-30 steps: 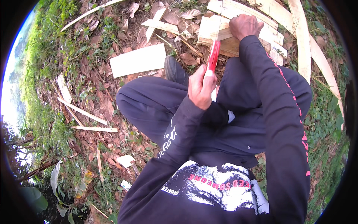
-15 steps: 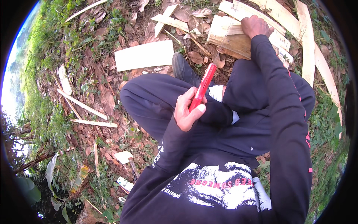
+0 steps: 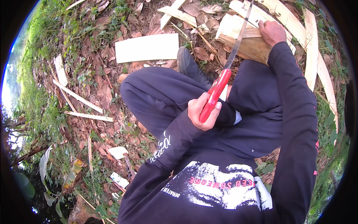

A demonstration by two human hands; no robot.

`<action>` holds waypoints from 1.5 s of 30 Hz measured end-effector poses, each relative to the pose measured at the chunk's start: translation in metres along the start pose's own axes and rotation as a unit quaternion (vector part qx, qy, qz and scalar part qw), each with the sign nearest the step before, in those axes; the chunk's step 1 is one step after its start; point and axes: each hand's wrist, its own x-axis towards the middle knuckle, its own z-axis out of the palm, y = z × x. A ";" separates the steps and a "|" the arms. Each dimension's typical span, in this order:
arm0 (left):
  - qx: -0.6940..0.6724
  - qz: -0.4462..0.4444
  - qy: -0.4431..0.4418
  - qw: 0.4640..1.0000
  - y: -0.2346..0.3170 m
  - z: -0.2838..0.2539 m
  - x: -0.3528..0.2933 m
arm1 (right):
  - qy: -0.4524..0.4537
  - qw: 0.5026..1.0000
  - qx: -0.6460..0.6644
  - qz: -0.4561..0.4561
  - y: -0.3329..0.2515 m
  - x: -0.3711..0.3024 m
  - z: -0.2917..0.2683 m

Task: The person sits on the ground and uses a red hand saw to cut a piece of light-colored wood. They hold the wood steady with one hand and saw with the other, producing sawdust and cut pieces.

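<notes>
My left hand [image 3: 204, 112] is closed around the red handle of a long-bladed knife [image 3: 215, 95]. Its narrow grey blade points up and away, passing over the wood at the far right; I cannot make out whether the edge has teeth. My right hand [image 3: 273, 33] is closed at the right end of a thin pale wood strip [image 3: 251, 33]. Beneath that strip lies a brown wooden board [image 3: 244, 47], next to my bent right knee. Whether the blade touches the wood I cannot tell.
A pale rectangular board [image 3: 147, 47] lies on the leafy ground beyond my left knee. Long pale wood strips [image 3: 311, 48] lie at the far right, and thin sticks [image 3: 78, 96] at the left. My dark shoe [image 3: 190, 65] is beside the board.
The knife has turned so that its blade now shows, pointing toward the wood. My left hand has moved slightly right; my right hand stays at the wood.
</notes>
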 end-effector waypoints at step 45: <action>-0.019 -0.027 0.032 0.999 0.020 -0.031 0.061 | 0.014 0.961 0.083 0.262 -0.076 -0.057 -0.004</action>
